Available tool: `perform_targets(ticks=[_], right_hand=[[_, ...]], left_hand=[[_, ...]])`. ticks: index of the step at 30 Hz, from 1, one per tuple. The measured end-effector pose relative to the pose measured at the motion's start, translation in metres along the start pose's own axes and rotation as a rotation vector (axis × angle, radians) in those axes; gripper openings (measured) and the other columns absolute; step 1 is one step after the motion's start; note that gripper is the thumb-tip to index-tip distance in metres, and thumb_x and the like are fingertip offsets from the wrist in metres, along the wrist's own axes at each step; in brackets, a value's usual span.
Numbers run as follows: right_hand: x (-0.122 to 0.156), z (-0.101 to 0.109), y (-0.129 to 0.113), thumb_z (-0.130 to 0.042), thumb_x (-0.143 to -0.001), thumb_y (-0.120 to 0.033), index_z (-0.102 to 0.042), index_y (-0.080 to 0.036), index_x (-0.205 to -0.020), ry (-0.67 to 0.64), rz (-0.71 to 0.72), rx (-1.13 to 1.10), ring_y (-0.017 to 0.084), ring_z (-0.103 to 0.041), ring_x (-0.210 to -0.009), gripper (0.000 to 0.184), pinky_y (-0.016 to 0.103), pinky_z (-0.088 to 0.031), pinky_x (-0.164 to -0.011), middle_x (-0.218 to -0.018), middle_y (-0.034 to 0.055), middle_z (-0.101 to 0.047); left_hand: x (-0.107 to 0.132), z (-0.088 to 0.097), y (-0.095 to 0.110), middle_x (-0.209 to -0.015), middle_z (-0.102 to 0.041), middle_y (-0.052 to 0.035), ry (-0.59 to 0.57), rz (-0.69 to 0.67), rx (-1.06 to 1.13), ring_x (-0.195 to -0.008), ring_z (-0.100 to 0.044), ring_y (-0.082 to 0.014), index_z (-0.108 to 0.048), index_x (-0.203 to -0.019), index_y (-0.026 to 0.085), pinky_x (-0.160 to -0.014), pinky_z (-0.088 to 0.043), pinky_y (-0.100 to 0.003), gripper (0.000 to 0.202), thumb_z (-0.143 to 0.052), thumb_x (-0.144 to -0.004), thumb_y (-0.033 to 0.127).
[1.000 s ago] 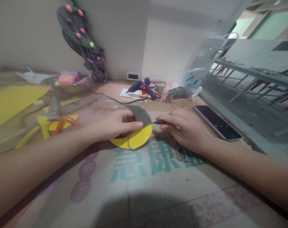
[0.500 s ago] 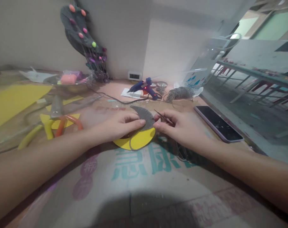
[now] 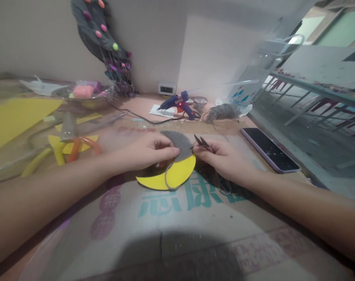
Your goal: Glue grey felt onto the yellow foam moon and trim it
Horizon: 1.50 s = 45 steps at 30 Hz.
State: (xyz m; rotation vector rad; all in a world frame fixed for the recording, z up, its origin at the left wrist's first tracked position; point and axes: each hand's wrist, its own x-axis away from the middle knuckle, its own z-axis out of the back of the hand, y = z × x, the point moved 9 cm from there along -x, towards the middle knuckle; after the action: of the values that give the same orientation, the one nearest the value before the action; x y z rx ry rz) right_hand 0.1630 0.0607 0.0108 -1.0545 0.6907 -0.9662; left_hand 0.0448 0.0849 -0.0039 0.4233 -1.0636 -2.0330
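Note:
A yellow crescent-shaped card [image 3: 181, 170] has its upper part covered in tightly wound grey yarn [image 3: 179, 141]. My left hand [image 3: 157, 150] pinches it at the wrapped part, thumb on top. One loop of yarn hangs loosely across the bare yellow part. My right hand [image 3: 217, 152] is closed around small scissors [image 3: 203, 143], whose blade tips stick out a little apart above the fingers. Its thumb and forefinger meet at the right edge of the wrapping, seemingly on the yarn strand. More loose yarn [image 3: 223, 186] lies below the right hand.
Behind my hands are a blue glue gun [image 3: 177, 103] with a lit red light, and a grey yarn bundle [image 3: 222, 112]. A phone [image 3: 269, 150] lies right. Orange-handled scissors [image 3: 75, 150], yellow-handled pliers [image 3: 59, 154], yellow card [image 3: 22, 117] and a bowl [image 3: 89, 102] are left.
The crescent has turned a little, showing more of its yellow lower end, and the yarn loop has shifted right. In my right hand the scissors' blades now show spread apart. The view tilted slightly down.

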Motion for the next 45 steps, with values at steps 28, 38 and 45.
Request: perform_targets(ticks=[28, 38, 45], right_hand=[[0.028, 0.012, -0.044, -0.043, -0.094, -0.030, -0.060, -0.016, -0.105, 0.107, 0.647, 0.923, 0.018, -0.056, -0.076, 0.025, 0.031, -0.041, -0.068, -0.084, 0.0076, -0.064], [0.030, 0.001, -0.042, -0.045, -0.094, -0.028, -0.064, -0.014, -0.106, 0.086, 0.674, 1.129, 0.018, -0.053, -0.071, 0.026, 0.031, -0.036, -0.063, -0.078, 0.0069, -0.062], [0.030, 0.001, -0.040, -0.048, -0.093, -0.028, -0.064, -0.014, -0.106, 0.087, 0.710, 1.149, 0.018, -0.053, -0.071, 0.025, 0.031, -0.036, -0.062, -0.077, 0.0062, -0.062]], left_hand=[[0.004, 0.009, 0.001, -0.052, -0.055, 0.0009, 0.112, 0.039, -0.115, -0.053, -0.051, -0.0128, -0.064, -0.059, 0.018, -0.048, -0.032, -0.022, 0.028, -0.059, -0.071, 0.042], [0.003, 0.005, 0.003, -0.061, -0.061, 0.0000, 0.080, 0.022, -0.136, -0.057, -0.052, -0.0132, -0.065, -0.065, 0.018, -0.048, -0.031, -0.021, 0.030, -0.055, -0.075, 0.044], [0.003, 0.004, 0.001, -0.061, -0.059, 0.0002, 0.069, 0.026, -0.172, -0.054, -0.049, -0.0115, -0.065, -0.065, 0.017, -0.046, -0.030, -0.021, 0.039, -0.052, -0.078, 0.051]])
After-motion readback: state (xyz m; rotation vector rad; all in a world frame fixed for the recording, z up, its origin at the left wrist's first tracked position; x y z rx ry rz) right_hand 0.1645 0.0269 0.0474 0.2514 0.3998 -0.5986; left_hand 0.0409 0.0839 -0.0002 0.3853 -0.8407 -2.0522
